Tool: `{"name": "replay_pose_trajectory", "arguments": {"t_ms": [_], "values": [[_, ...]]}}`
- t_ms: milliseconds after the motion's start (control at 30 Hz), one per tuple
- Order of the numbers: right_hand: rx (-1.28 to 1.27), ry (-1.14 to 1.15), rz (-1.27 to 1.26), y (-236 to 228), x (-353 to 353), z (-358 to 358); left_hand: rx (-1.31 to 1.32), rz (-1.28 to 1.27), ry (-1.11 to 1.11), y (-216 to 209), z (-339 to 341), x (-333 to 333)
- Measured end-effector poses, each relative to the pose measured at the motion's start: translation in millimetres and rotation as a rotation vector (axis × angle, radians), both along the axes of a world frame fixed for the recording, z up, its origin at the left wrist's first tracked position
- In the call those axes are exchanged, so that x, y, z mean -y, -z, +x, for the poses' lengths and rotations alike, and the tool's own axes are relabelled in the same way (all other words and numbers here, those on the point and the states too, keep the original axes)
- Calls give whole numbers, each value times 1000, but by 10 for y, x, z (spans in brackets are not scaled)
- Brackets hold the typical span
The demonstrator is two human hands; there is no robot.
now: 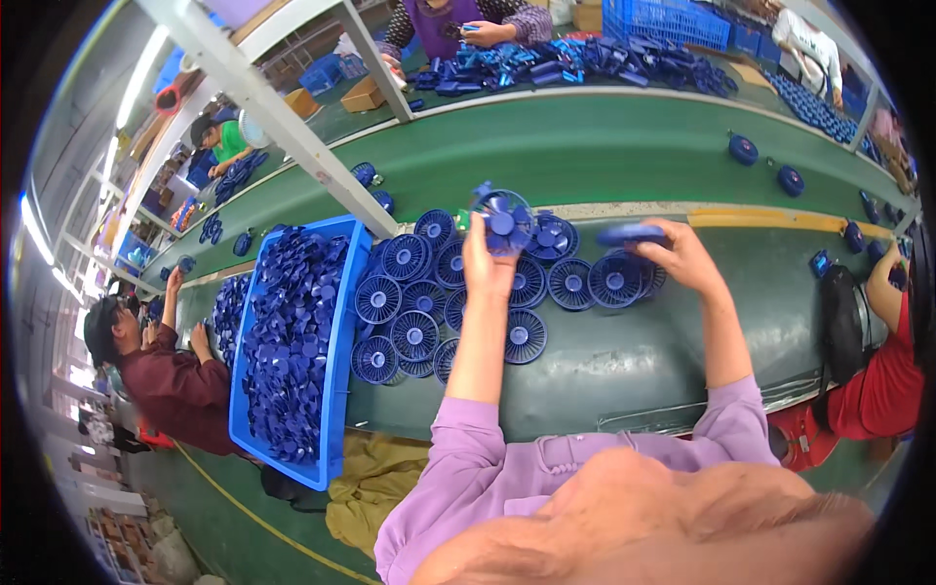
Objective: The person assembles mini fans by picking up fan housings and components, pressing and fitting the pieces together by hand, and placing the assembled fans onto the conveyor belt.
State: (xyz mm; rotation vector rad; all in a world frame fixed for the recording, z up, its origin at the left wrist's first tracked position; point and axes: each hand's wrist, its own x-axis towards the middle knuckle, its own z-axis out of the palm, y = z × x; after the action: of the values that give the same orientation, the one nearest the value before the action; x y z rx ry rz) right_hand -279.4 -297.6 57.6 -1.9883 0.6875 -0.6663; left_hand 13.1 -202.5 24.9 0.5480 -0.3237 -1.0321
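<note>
Above the green worktop (604,375), both our hands are raised and each is filled. Our left hand (490,265) pinches an openwork round blue fan part (505,222) at its near edge, thumb and fingers closed on the rim; we see its broad face and blades turned toward us. Our right hand (690,258) grips a dark blue disc (629,235) by its right end, fingers bent over the edge. We see this one nearly edge-on, so its long axis runs left to right, its free end pointing toward the left hand's part. The two stand roughly level in our view, side by side and apart, with a gap between them.

Behind and beneath lies a cluster of round blue grilles (414,334); its right end is nearer our right hand. To our left, a blue crate (338,390) holds heaped blue blades (292,341).
</note>
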Motion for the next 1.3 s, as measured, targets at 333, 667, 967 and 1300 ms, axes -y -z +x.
{"name": "replay_pose_trajectory", "arguments": {"t_ms": [333, 667, 967, 1300], "values": [[390, 111, 44, -84, -394, 782, -47, -145, 451, -89, -567, 23], [102, 108, -793, -157, -593, 916, -93, -94, 452, -46, -640, 29], [355, -45, -316, 279, -495, 1117, 348, -12, -126, -6, -810, -22], [489, -89, -39, 219, -614, 1236, 1072, -21, -587, -5, -835, -85]]}}
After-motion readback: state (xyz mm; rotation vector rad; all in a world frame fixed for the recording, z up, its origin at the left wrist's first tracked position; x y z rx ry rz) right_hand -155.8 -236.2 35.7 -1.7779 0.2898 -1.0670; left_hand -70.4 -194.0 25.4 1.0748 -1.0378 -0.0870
